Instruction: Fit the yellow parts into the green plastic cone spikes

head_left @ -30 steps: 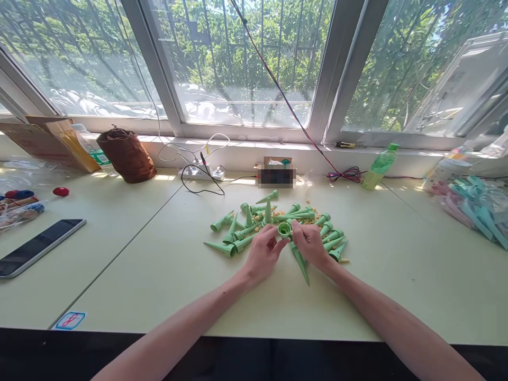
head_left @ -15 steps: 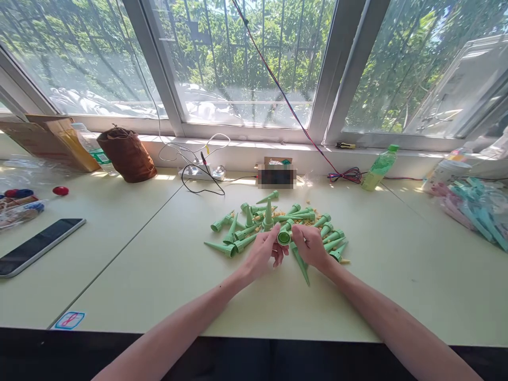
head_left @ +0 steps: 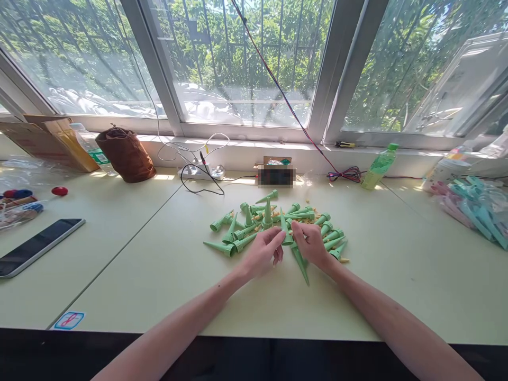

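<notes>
My left hand point(head_left: 266, 250) pinches a green plastic watering spike point(head_left: 285, 230) between thumb and fingers, its pointed end up and its wide collar down. Close on its right side is my right hand point(head_left: 308, 242), fingers curled and closed; whatever they hold is hidden. Under and beyond both hands lies a loose pile of similar green spikes point(head_left: 246, 230), mixed with small yellowish pieces point(head_left: 318, 228). One spike point(head_left: 268, 214) stands upright behind my left hand. Another spike point(head_left: 300, 264) lies below my right hand, its tip toward me.
Along the window side stand a brown drawstring pouch point(head_left: 126, 154), a power strip with cables point(head_left: 197, 170), a small box with a blurred front point(head_left: 276, 176) and a green-capped bottle point(head_left: 380, 167). A phone point(head_left: 37, 247) lies at left, and bagged plastic pieces point(head_left: 478, 206) at right.
The spike in my left hand has turned from its open round end facing me to its point standing up. My right hand has barely moved.
</notes>
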A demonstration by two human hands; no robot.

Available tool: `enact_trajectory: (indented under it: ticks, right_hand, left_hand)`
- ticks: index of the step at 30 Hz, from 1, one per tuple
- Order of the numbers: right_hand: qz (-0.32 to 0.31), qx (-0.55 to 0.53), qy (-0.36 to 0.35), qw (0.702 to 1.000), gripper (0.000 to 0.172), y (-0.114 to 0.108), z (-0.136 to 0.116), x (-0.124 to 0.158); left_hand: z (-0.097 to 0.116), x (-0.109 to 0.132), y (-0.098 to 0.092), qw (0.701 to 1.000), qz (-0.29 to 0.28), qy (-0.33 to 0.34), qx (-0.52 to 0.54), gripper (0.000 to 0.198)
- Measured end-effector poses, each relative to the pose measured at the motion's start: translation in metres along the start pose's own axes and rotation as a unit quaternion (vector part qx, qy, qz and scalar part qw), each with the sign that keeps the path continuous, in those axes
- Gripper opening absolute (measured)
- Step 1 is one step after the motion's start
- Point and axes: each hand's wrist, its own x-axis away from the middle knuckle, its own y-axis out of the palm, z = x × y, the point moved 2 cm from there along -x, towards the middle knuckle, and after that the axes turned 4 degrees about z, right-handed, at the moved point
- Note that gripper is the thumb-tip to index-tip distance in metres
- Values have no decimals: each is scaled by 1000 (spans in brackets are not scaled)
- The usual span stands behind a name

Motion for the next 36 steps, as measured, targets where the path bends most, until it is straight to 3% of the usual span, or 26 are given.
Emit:
enact_trajectory:
  ticks: [13, 22, 25, 27, 29, 32, 36]
  right_hand:
    - [4, -10, 49, 999, 56, 3, 0, 0]
    - [33, -22, 54, 998, 55, 3, 2, 2]
    - [64, -30, 60, 996, 54, 2, 7, 5]
    - [85, -32, 54, 994, 51, 0, 10, 6]
    - [91, -27, 36, 995, 49, -1, 10, 6]
    - [66, -10, -10, 998, 46, -2, 8, 6]
    - [14, 5, -50, 999, 43, 0, 6, 8]
  left_hand:
    - [-4, -1, 0, 992, 53, 86, -80, 33]
    - [-2, 2, 1, 950, 114, 203, -207, 20]
    - [1, 5, 2, 928, 179, 231, -233, 22]
    - [3, 7, 1, 920, 224, 223, -233, 21]
    - [4, 6, 0, 929, 228, 189, -223, 34]
    - [2, 4, 1, 969, 157, 98, -165, 58]
    - [-4, 2, 5, 997, 50, -4, -61, 63]
